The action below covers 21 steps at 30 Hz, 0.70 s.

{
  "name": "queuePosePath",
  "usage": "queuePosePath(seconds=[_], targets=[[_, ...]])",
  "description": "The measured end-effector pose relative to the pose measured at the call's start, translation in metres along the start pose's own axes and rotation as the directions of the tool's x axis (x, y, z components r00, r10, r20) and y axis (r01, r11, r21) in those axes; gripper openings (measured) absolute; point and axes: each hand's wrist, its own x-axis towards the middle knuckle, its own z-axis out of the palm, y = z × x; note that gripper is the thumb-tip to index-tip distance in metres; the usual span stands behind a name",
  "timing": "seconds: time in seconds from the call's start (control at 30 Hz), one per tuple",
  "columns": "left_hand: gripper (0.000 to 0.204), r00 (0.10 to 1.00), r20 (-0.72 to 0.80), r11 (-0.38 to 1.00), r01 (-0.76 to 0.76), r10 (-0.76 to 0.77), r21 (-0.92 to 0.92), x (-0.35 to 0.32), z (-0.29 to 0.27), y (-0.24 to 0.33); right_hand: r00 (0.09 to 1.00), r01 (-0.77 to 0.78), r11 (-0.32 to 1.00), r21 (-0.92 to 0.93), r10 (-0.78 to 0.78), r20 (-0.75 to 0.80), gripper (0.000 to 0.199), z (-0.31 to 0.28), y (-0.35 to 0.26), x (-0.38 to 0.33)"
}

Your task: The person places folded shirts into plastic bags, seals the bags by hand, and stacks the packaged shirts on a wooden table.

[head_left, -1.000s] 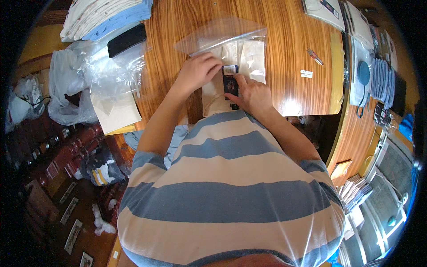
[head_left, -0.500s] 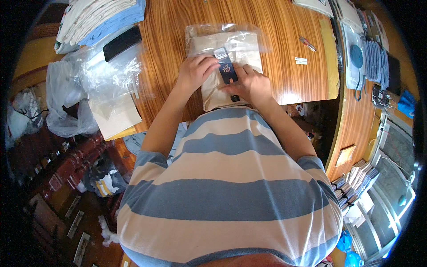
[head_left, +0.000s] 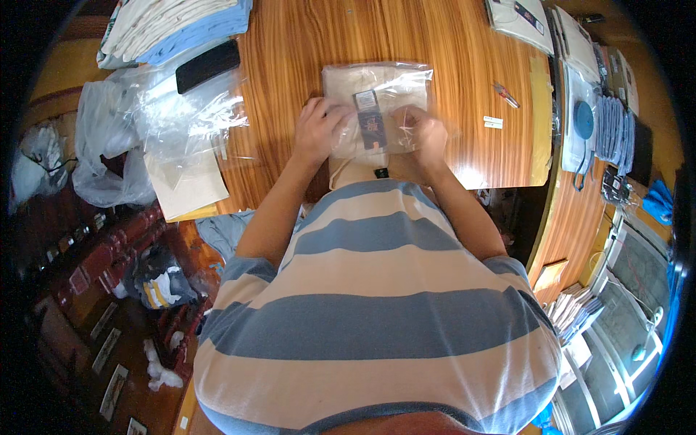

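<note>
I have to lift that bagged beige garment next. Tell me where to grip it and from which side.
Grip the clear bag at its two side edges, from the near side, where the left hand and right hand already are: it lies flat and floppy, so one-point lifting would probably sag.

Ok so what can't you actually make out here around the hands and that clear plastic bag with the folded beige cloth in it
- Head view: the near end of the folded beige cloth in the clear plastic bag is covered by both hands.
- Right hand is motion-blurred, so its grip is unclear.
- Left hand: fingertips are tucked under the plastic.
- Dark label: too small to read.
- Wooden table: its near edge is hidden by the striped shirt.
</note>
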Motion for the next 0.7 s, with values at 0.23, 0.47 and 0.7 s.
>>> queuePosePath(seconds=[0.23, 0.47, 0.7], targets=[[0.018, 0.999, -0.013, 0.999, 0.044, -0.044, -0.01, -0.004, -0.001, -0.002, 0.99, 0.102, 0.994, 0.03, -0.098, -0.105, 0.022, -0.017, 0.021, -0.002], [0.029, 0.999, 0.043, 0.998, 0.023, -0.02, -0.065, -0.002, -0.019, -0.013, 0.959, 0.204, 0.964, -0.173, -0.232, -0.162, 0.025, -0.036, 0.03, 0.026], [0.027, 0.956, 0.291, 0.978, 0.031, 0.031, -0.206, -0.031, -0.044, -0.009, 0.914, 0.399, 0.914, -0.069, -0.39, 0.114, 0.034, -0.048, 0.079, -0.014]])
